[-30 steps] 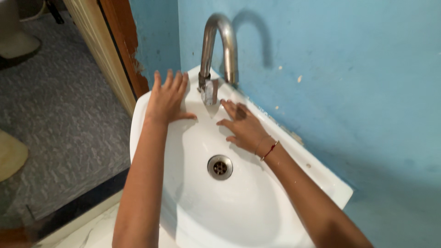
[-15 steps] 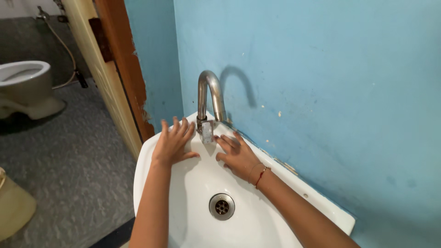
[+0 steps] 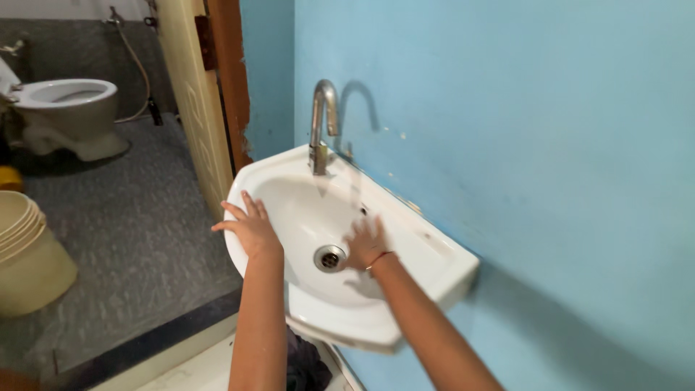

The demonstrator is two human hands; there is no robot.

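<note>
A white wall-mounted washbasin [image 3: 427, 250] hangs on a blue wall, with a curved steel tap [image 3: 322, 127] at its back and a round metal drain [image 3: 329, 258] in the bowl. My left hand [image 3: 247, 226] lies flat on the basin's left rim, fingers spread, holding nothing. My right hand [image 3: 365, 242] is inside the bowl just right of the drain, blurred with motion, fingers apart against the porcelain. A thin reddish band circles my right wrist.
A wooden door frame [image 3: 217, 87] stands left of the basin. Beyond it are a grey speckled floor, a white toilet [image 3: 65, 108] with a hose behind it, and a stack of cream buckets [image 3: 29, 253] at the left edge.
Both hands have drawn back from the tap's base: the left one to the basin's rim, the right one down into the bowl beside the drain. The view has pulled back and up.
</note>
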